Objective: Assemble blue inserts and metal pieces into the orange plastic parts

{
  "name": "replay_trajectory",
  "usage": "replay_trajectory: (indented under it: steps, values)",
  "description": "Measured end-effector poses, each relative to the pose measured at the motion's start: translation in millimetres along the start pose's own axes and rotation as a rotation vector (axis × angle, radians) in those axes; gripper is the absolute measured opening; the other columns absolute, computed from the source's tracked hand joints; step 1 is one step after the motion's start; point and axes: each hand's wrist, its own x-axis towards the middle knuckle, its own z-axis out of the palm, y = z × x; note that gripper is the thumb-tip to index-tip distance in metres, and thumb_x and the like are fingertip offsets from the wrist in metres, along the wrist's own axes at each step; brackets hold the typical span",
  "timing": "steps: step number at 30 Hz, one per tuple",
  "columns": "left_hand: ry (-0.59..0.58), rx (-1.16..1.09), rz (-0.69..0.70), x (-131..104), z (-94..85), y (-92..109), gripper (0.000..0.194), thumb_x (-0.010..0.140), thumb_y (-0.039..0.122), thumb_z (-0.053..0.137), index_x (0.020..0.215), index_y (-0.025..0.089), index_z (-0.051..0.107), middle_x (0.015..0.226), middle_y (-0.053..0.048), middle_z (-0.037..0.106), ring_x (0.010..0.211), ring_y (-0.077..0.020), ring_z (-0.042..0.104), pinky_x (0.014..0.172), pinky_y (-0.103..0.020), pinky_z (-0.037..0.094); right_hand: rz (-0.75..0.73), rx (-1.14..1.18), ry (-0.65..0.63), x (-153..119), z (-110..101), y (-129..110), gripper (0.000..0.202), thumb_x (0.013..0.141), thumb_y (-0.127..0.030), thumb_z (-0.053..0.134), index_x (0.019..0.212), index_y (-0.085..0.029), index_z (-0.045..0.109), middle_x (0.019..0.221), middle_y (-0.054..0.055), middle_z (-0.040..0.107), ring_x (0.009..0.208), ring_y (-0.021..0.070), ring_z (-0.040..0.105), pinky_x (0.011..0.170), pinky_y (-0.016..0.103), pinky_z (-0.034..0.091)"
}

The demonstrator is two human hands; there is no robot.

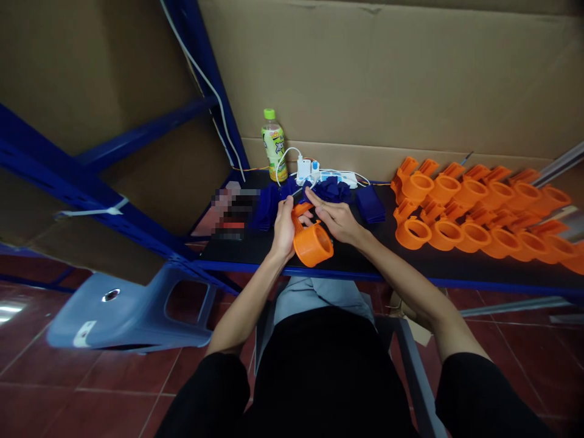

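Note:
An orange plastic part with a round ring (312, 244) is held above the black tabletop near its front edge. My left hand (285, 229) is wrapped round the part's left side, behind the ring. My right hand (336, 216) reaches in from the right, its fingers closed at a small dark blue piece (305, 193) at the top of the part. Dark blue pieces (267, 208) lie left of my hands, a crumpled blue heap (335, 190) behind them, and a neat blue stack (370, 204) to the right.
Two rows of orange ringed parts (472, 237) stand on the right of the table (365, 255). At the back are a drink bottle (274, 149) and a power strip (340, 177) with white cables. A blue frame post (91, 176) and a plastic stool (137, 307) are at the left.

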Motion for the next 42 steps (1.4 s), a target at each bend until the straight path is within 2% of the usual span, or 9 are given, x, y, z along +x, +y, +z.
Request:
replay_trajectory:
  steps: [9, 12, 16, 18, 21, 23, 28, 36, 42]
  values:
    - [-0.186, 0.004, -0.064, -2.3, -1.2, 7.1, 0.053, 0.076, 0.057, 0.087, 0.102, 0.021, 0.058, 0.079, -0.001, 0.073, 0.064, -0.0147, 0.072, 0.058, -0.024, 0.055, -0.043, 0.125, 0.134, -1.1, -10.0, 1.5, 0.046, 0.110, -0.042, 0.044, 0.142, -0.026, 0.071, 0.142, 0.003, 0.069, 0.132, 0.0225, 0.069, 0.111, 0.040, 0.060]
    - [-0.197, -0.001, -0.104, -6.0, -0.4, 6.1, 0.052, 0.069, 0.044, 0.094, 0.103, 0.021, 0.062, 0.083, 0.001, 0.073, 0.071, -0.0144, 0.073, 0.063, -0.024, 0.059, 0.014, 0.173, 0.178, -1.3, -14.4, 1.2, 0.048, 0.108, -0.052, 0.045, 0.125, -0.026, 0.081, 0.129, 0.005, 0.077, 0.112, 0.0235, 0.078, 0.095, 0.039, 0.065]
    - [-0.200, -0.023, -0.257, -8.0, 0.7, 6.6, 0.037, 0.078, 0.047, 0.085, 0.094, 0.020, 0.066, 0.067, 0.003, 0.064, 0.057, -0.0136, 0.065, 0.059, -0.029, 0.062, 0.165, 0.109, 0.140, 4.2, -34.3, 7.2, 0.052, 0.108, -0.056, 0.044, 0.111, -0.024, 0.084, 0.095, 0.005, 0.082, 0.081, 0.0203, 0.078, 0.082, 0.035, 0.063]
    - [-0.226, -0.052, -0.265, -9.1, 2.1, 10.2, 0.035, 0.082, 0.049, 0.078, 0.099, 0.019, 0.070, 0.076, 0.000, 0.069, 0.058, -0.0128, 0.063, 0.063, -0.032, 0.065, 0.304, -0.050, 0.148, 7.1, -49.9, 15.3, 0.047, 0.107, -0.053, 0.047, 0.115, -0.023, 0.083, 0.095, 0.005, 0.081, 0.088, 0.0213, 0.076, 0.088, 0.036, 0.060]
    - [-0.237, -0.070, -0.229, -11.4, 3.8, 17.0, 0.042, 0.084, 0.050, 0.073, 0.110, 0.017, 0.073, 0.094, -0.004, 0.075, 0.063, -0.0122, 0.063, 0.068, -0.036, 0.069, 0.568, -0.457, 0.206, 5.4, -71.8, 32.6, 0.039, 0.105, -0.041, 0.054, 0.127, -0.019, 0.077, 0.123, 0.012, 0.076, 0.124, 0.0299, 0.066, 0.104, 0.044, 0.053]
    - [-0.234, -0.053, -0.232, -12.0, 3.3, 19.4, 0.044, 0.084, 0.051, 0.074, 0.111, 0.017, 0.074, 0.098, -0.005, 0.077, 0.065, -0.0130, 0.064, 0.067, -0.035, 0.068, 0.751, -0.685, 0.162, -0.1, -81.1, 44.8, 0.043, 0.102, -0.035, 0.059, 0.137, -0.013, 0.070, 0.137, 0.020, 0.068, 0.137, 0.0362, 0.055, 0.109, 0.050, 0.050]
    - [-0.279, -0.044, -0.270, -6.7, -0.8, 16.0, 0.038, 0.083, 0.049, 0.078, 0.104, 0.017, 0.074, 0.089, -0.005, 0.078, 0.069, -0.0167, 0.071, 0.071, -0.032, 0.066, 1.064, -0.814, -0.046, -13.0, -88.1, 66.1, 0.048, 0.097, -0.033, 0.066, 0.137, -0.006, 0.067, 0.137, 0.027, 0.064, 0.130, 0.0377, 0.061, 0.104, 0.049, 0.052]
    - [-0.317, -0.095, -0.285, -2.9, 0.5, 14.2, 0.036, 0.080, 0.049, 0.075, 0.096, 0.016, 0.075, 0.083, -0.005, 0.076, 0.075, -0.0197, 0.075, 0.085, -0.036, 0.065, 1.149, -0.809, -0.006, -10.7, -94.4, 68.4, 0.035, 0.097, -0.024, 0.059, 0.123, -0.009, 0.077, 0.125, 0.025, 0.073, 0.119, 0.0372, 0.071, 0.098, 0.047, 0.057]
    - [-0.290, -0.138, -0.294, -2.8, -0.1, 15.0, 0.036, 0.082, 0.048, 0.075, 0.098, 0.016, 0.075, 0.084, -0.005, 0.077, 0.077, -0.0191, 0.076, 0.089, -0.035, 0.063, 1.052, -0.751, 0.175, -11.6, -94.9, 66.5, 0.033, 0.098, -0.032, 0.059, 0.113, -0.011, 0.079, 0.115, 0.025, 0.076, 0.115, 0.0393, 0.072, 0.098, 0.053, 0.057]
